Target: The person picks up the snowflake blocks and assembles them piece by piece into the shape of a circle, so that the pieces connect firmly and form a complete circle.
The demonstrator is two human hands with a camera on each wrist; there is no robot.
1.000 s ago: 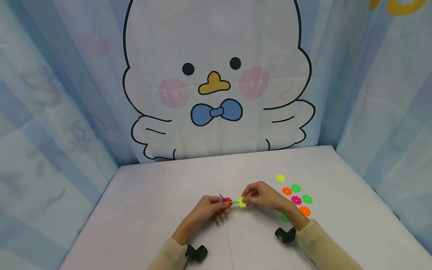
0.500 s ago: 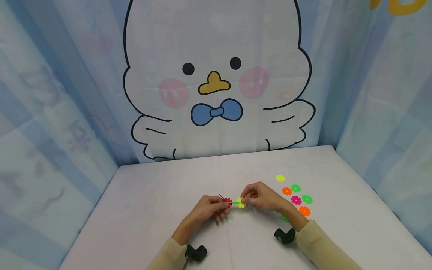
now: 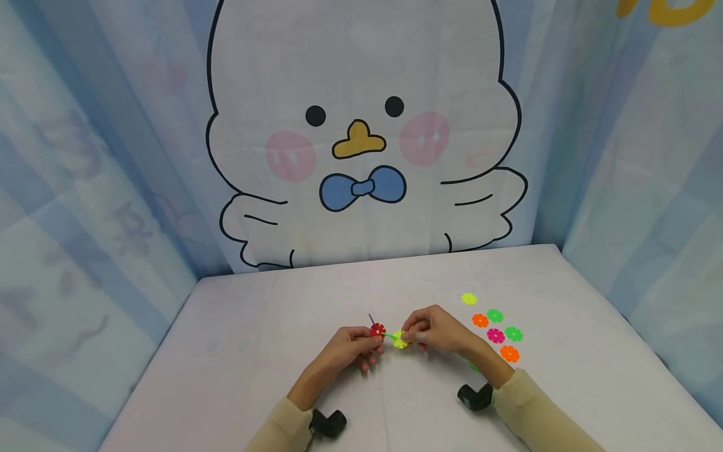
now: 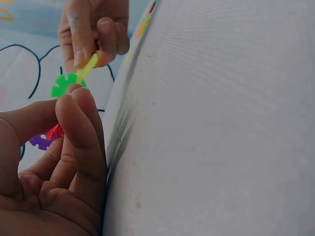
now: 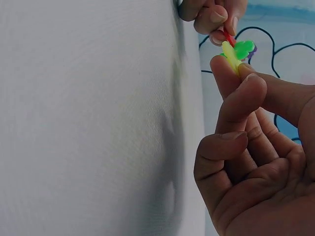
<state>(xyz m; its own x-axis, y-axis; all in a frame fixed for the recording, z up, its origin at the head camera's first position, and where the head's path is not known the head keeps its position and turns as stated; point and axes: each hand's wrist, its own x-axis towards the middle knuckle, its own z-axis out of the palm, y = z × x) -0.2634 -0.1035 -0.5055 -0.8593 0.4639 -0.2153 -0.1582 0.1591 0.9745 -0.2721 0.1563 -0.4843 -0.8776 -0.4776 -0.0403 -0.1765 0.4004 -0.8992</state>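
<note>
Between my two hands hangs a short chain of notched plastic discs joined edge to edge. My left hand (image 3: 353,345) pinches the red disc (image 3: 378,330) between thumb and fingers. A purple disc (image 4: 41,142) sits on the far side of the red one, seen edge-on in the head view. The green disc (image 4: 64,86) links the red disc with the yellow disc (image 5: 230,55). My right hand (image 3: 433,328) pinches that yellow disc with thumb and index finger. In both wrist views fingers hide parts of the discs.
Several loose discs lie on the white table to the right, among them a yellow disc (image 3: 469,299), a pink disc (image 3: 496,336) and an orange disc (image 3: 509,354). My right forearm partly covers a green one. A printed curtain (image 3: 361,232) stands behind the table.
The red disc has turned and shifted slightly up and left in my left hand, and the purple disc with it. My right hand has edged left with the yellow disc, which has tilted.
</note>
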